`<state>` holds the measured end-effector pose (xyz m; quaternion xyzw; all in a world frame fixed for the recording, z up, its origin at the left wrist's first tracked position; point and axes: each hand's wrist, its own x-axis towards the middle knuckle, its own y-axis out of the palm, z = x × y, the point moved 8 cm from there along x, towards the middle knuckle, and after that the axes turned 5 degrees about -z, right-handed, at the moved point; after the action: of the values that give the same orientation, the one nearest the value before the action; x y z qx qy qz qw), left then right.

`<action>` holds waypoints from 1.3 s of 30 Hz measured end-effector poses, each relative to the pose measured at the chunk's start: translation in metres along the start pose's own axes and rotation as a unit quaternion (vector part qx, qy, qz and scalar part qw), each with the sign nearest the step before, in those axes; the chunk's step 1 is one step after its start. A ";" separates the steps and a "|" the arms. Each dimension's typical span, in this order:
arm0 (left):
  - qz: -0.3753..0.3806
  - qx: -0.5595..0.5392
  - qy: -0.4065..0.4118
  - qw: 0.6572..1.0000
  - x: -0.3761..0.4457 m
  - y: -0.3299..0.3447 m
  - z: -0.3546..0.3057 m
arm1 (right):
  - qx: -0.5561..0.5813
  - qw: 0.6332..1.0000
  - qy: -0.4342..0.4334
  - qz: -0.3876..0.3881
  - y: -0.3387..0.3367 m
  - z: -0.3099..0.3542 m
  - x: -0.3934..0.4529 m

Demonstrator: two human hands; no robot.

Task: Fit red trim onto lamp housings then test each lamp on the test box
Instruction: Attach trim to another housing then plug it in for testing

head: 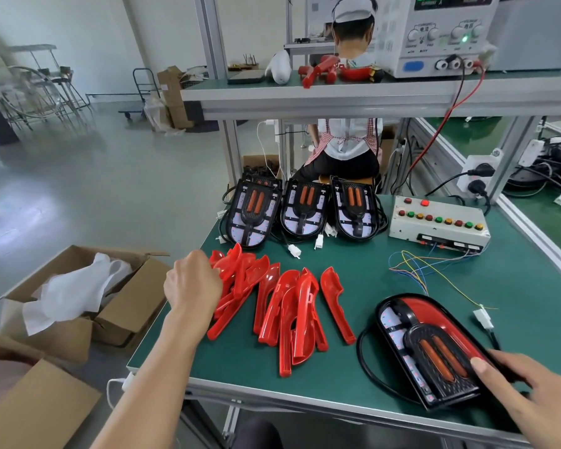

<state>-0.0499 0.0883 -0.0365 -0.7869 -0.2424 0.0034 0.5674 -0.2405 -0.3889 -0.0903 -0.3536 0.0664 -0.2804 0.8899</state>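
A black lamp housing (425,345) lies at the front right of the green table, with one red trim fitted along its far edge; my right hand (518,396) grips its near end. Its cable ends in a white plug (484,319) lying loose. My left hand (193,283) reaches into a pile of several red trim pieces (282,306) at the table's left, fingers closed on one of them. Three more black lamp housings (302,209) stand in a row at the back. The grey test box (438,223) with coloured buttons sits at the back right.
Thin coloured wires (415,267) trail from the test box across the table. An open cardboard box (78,299) with white wrapping stands left of the table. A power supply (434,34) sits on the upper shelf. A person sits behind the bench, facing away.
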 end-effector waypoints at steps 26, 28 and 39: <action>0.077 -0.400 0.082 0.909 -0.163 0.011 -0.189 | 0.146 0.969 -0.164 0.116 0.066 0.113 -0.035; 0.071 -0.397 0.088 0.911 -0.165 0.014 -0.190 | 0.153 0.967 -0.160 0.128 0.068 0.113 -0.033; 0.202 -0.485 0.067 0.848 -0.186 0.038 -0.189 | 0.145 0.983 -0.114 -0.009 0.050 0.086 -0.032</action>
<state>-0.1466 -0.1612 -0.0530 -0.9919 -0.0102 -0.0529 0.1153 -0.2177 -0.2909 -0.0620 -0.2510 -0.0797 -0.2527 0.9310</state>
